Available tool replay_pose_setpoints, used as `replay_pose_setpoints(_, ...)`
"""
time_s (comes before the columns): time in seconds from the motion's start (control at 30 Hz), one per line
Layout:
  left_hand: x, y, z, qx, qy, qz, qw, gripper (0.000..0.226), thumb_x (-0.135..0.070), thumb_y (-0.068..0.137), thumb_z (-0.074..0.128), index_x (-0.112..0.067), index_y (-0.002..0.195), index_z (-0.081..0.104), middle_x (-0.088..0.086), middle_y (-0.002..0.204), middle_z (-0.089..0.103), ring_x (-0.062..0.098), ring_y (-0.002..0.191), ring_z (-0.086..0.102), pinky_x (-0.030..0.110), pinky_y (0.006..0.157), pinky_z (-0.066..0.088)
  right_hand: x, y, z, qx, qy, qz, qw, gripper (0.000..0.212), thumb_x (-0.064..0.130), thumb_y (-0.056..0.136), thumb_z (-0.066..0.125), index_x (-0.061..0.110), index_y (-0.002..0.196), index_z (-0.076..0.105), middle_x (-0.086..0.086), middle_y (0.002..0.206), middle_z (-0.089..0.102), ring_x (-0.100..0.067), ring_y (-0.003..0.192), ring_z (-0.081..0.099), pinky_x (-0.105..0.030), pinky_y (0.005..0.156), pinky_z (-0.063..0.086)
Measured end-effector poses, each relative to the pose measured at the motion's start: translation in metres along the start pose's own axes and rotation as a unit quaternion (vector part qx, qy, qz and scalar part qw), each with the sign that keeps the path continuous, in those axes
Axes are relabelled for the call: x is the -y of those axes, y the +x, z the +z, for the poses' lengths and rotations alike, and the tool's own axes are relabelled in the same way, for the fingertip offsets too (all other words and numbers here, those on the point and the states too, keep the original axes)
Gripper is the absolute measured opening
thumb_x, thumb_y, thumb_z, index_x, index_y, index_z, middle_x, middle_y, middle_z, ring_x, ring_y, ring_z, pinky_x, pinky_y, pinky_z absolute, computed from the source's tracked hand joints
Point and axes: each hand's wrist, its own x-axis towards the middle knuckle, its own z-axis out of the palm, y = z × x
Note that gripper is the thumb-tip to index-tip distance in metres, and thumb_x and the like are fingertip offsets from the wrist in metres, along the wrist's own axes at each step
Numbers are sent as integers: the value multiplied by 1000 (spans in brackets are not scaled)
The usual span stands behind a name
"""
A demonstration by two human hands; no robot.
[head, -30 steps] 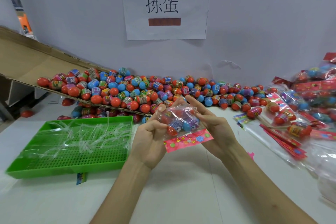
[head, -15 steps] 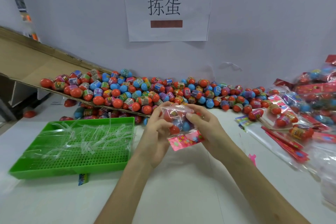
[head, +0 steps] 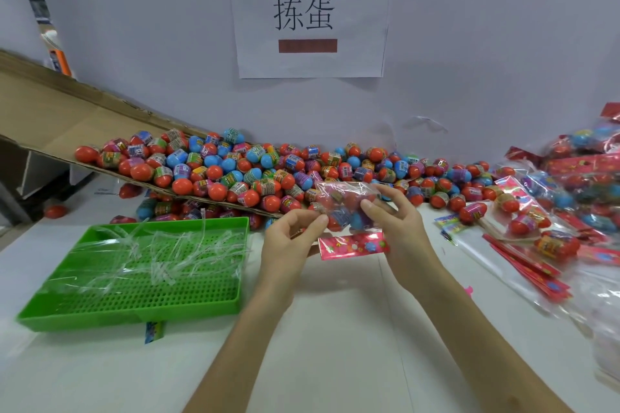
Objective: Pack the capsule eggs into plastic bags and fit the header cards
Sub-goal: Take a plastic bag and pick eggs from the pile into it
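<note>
Left hand (head: pixel 291 240) & right hand (head: pixel 397 225) pinch the egg-filled clear plastic bag (head: pixel 345 206)—pink foil header card (head: pixel 354 245) looks fitted. Next, prob.: onto the tabletop (head: pixel 335 329), right edge.

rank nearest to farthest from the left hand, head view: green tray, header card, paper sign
1. header card, beside the left hand, below the plastic bag it pinches
2. green tray, to its left
3. paper sign, on the far wall
</note>
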Motion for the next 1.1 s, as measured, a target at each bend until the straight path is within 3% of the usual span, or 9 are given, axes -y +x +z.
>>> replay_pose_setpoints(0.1, 0, 1, -1, -25, 46, 50, 997, 5, -17, 93, 76, -19, 89, 76, -1, 87, 77, 22, 88, 74, 41, 80, 61, 2, 0, -1, 44, -29, 12, 999, 45, 19, 85, 72, 23, 128, 60, -8, 121, 70, -24, 104, 71, -31, 78, 59)
replay_pose_setpoints(0.17, -1, -1, -1, -24, 75, 83, 993, 9, -13, 93, 76, -18, 85, 75, -4, 82, 76, 13, 81, 73, 33, 76, 60, 5, -1, -1, 49, -80, -15, 995, 57, 24, 70, 67, 25, 127, 60, -3, 124, 67, -19, 111, 66, -32, 89, 55)
replay_pose_setpoints(0.23, -1, -3, 1, -8, 89, 93, 992, 7, -10, 93, 75, -13, 86, 75, -2, 81, 76, 16, 80, 75, 36, 75, 62, 8, -3, -2, 61, -110, -61, 990, 60, 26, 68, 64, 27, 128, 60, 4, 127, 66, -12, 118, 62, -31, 97, 51)
replay_pose_setpoints(0.4, -4, -6, 3, 3, 123, 115, 986, 5, -10, 92, 75, -12, 88, 76, -6, 81, 74, 12, 80, 70, 36, 78, 59, 14, -6, -3, 104, -161, -101, 976, 29, 24, 90, 68, 23, 119, 71, 10, 112, 74, -2, 108, 66, -16, 85, 53)
replay_pose_setpoints(0.5, -4, -6, 3, -1, 136, 134, 982, 4, -8, 93, 74, -10, 89, 75, 0, 86, 74, 14, 83, 70, 29, 80, 57, 10, -6, -3, 96, -208, -105, 968, 17, 13, 98, 65, 20, 111, 74, 2, 108, 74, -15, 104, 68, -29, 91, 56)
replay_pose_setpoints(0.6, -4, -8, 4, 4, 128, 133, 983, 8, -5, 96, 69, -9, 90, 72, 1, 84, 73, 12, 80, 68, 27, 77, 57, 10, -7, -2, 98, -216, -106, 966, 11, 12, 98, 64, 14, 102, 73, -2, 105, 73, -19, 103, 68, -32, 88, 56)
replay_pose_setpoints(0.8, -2, -9, 9, 6, 114, 113, 987, 12, -10, 103, 59, -9, 93, 63, 8, 85, 70, 16, 79, 65, 38, 76, 56, 6, -9, 3, 124, -159, -89, 976, 8, 6, 101, 57, 7, 104, 65, -9, 103, 73, -20, 96, 70, -31, 81, 60)
replay_pose_setpoints(0.97, -4, -9, 9, -21, 93, 81, 992, 16, -23, 110, 48, -14, 100, 56, 5, 97, 78, 40, 90, 68, 52, 83, 55, 3, -10, 5, 115, -151, -97, 977, 19, 3, 101, 55, 17, 103, 67, 7, 89, 74, -9, 85, 70, -23, 69, 56)
replay_pose_setpoints(1.1, -4, -10, 7, -10, 86, 91, 992, 2, -18, 103, 63, -16, 103, 62, -2, 83, 76, 17, 81, 74, 27, 72, 57, 3, -11, 4, 115, -149, -109, 976, 24, 2, 101, 55, 21, 107, 68, 3, 96, 76, -13, 93, 72, -22, 73, 57)
